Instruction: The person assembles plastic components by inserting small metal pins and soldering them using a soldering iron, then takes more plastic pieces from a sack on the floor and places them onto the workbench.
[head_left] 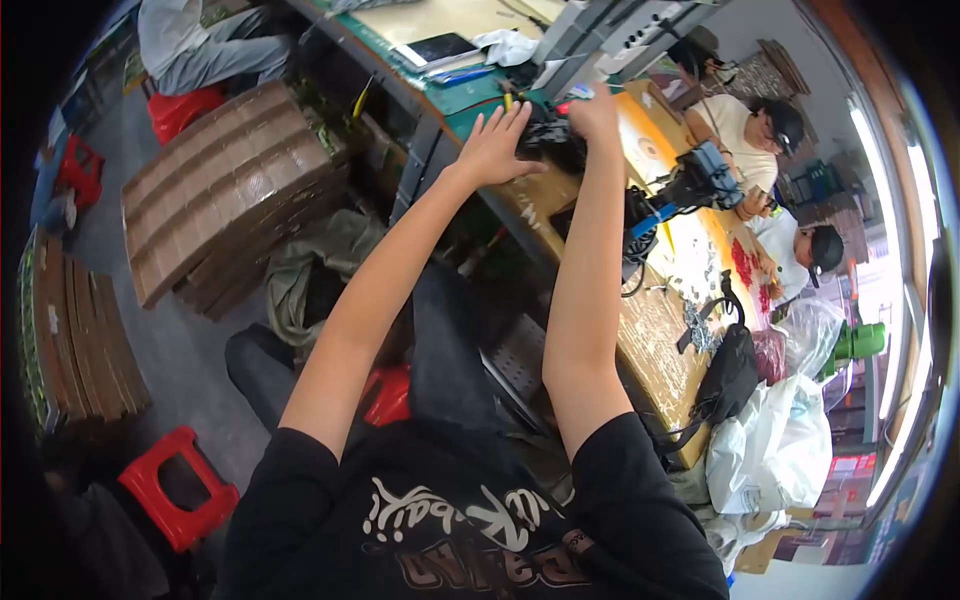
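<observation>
Person's lap: a red stool (388,397) shows beneath the black-shirted wearer, whose bare forearms reach up and forward over the worktop (545,192).
Left hand: (497,148) spread wide, fingers splayed and thumb out, seemingly gripping nothing; it is just beside the dark piece.
Right hand: (597,118) fingers curled in, by a small red-and-blue item (572,101); whether it grips that item, I cannot tell.
Dark piece, where: (552,136) on the worktop between the two hands, at the foot of the grey uprights (572,62).
Dark piece, handling: probably light and fairly stiff, perhaps with thin parts that could snag or bend; best held by its solid body, one hand each side.
Dark piece, look: black, uneven in outline, small and partly hidden; finer detail is too blurred to read.
Green mat: (462,122) under the work area, left of the dark piece.
Tablet: (440,50) dark-screened, pale-framed, farther back beside crumpled white plastic (508,47).
Co-workers: one in a cream top (752,152), another beyond (777,240), both in dark caps, across the worktop.
</observation>
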